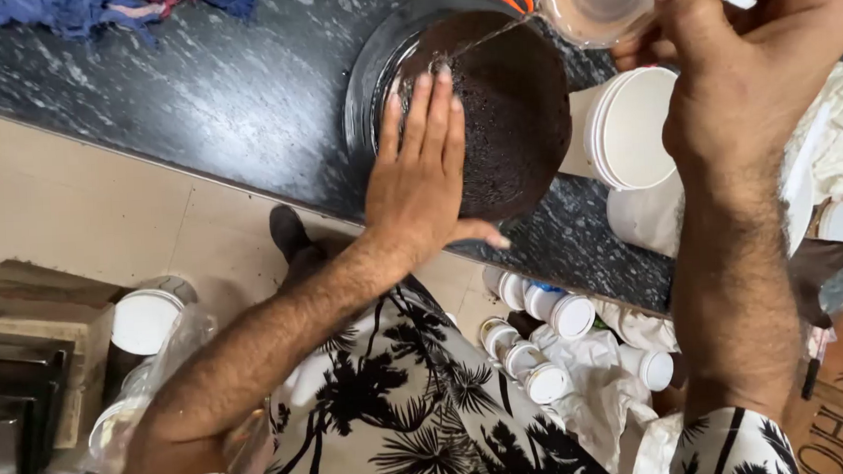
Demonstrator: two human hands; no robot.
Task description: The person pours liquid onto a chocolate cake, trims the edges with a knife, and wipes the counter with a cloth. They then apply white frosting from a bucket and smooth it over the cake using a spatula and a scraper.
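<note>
A round dark chocolate cake [516,107] sits on a black turntable [366,86] on the dark marble counter. My left hand [423,174] lies flat with fingers spread on the cake's left side. My right hand [748,47] holds a clear plastic container [597,2] tilted over the cake. A thin stream of liquid runs from it onto the cake's top.
A stack of white tubs [632,125] stands right of the cake. A blue cloth [111,8] lies at the counter's far left. Small white-lidded jars [538,341] and white cloth sit on the floor below. Metal trays [15,374] are stacked at left.
</note>
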